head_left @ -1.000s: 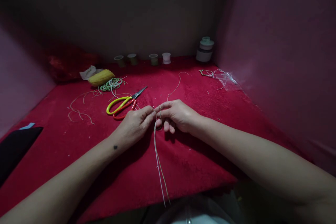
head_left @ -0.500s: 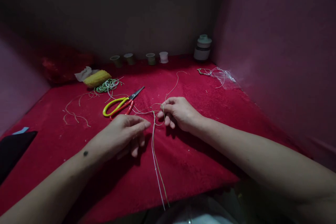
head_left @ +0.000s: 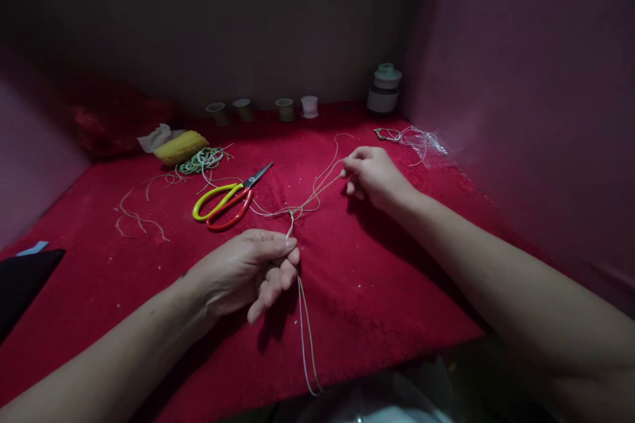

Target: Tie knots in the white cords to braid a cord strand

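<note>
Between thumb and fingers, my left hand (head_left: 265,264) pinches thin white and tan cords (head_left: 303,330), whose lower lengths hang down toward the table's front edge. A small knot (head_left: 292,212) sits just above that grip, where the strands meet. Further right and back, my right hand (head_left: 374,175) is closed on a tan cord (head_left: 325,186) drawn out from the knot. Loose strands curve beside it. Left of the knot lie scissors (head_left: 229,203) with one yellow and one red handle, blades pointing away from me; neither hand touches them.
Several thread spools (head_left: 284,110) and a white jar (head_left: 385,89) stand along the back wall. At back left are a yellow bundle (head_left: 181,147) and knotted green-and-white cords (head_left: 203,160). More cord (head_left: 397,136) lies at right by a clear plastic bag (head_left: 432,149). Red cloth (head_left: 377,317) covers the table.
My left hand has closed on the hanging cords below the knot. My right hand has moved right and away, pulling its cord out, and the loop near the knot has narrowed.
</note>
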The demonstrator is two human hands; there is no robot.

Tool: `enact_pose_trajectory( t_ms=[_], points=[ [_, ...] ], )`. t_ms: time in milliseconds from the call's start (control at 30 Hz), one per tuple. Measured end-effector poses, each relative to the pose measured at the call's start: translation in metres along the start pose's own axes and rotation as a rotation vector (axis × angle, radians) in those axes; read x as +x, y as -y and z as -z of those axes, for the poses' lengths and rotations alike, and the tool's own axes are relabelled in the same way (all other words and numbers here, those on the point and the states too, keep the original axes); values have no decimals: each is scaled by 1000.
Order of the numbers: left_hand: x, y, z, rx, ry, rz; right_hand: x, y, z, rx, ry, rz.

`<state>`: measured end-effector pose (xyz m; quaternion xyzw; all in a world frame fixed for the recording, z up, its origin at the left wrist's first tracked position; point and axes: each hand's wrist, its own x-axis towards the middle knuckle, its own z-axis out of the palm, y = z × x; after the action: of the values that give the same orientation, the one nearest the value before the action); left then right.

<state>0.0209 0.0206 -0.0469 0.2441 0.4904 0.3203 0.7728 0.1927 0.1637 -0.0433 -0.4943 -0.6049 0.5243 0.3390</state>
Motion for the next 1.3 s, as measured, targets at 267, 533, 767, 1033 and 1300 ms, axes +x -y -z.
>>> enact_pose_trajectory(
  t_ms=[267, 533, 767, 1033, 1300],
  points=[
    [1, 2, 2, 31, 37, -6, 24, 2, 37, 381, -8, -182],
    [-7, -2, -2, 320, -90, 6, 33, -5, 58, -17, -259, -66],
    [-5, -19, 11, 443, -488, -353, 9, 0, 23, -526, -238, 381],
    [9, -13, -7, 94, -264, -201, -43, -11, -50, -974, 237, 667],
    [16, -3, -10, 375, -267, -192, -46, -9, -53, -991, 188, 655]
  ],
)
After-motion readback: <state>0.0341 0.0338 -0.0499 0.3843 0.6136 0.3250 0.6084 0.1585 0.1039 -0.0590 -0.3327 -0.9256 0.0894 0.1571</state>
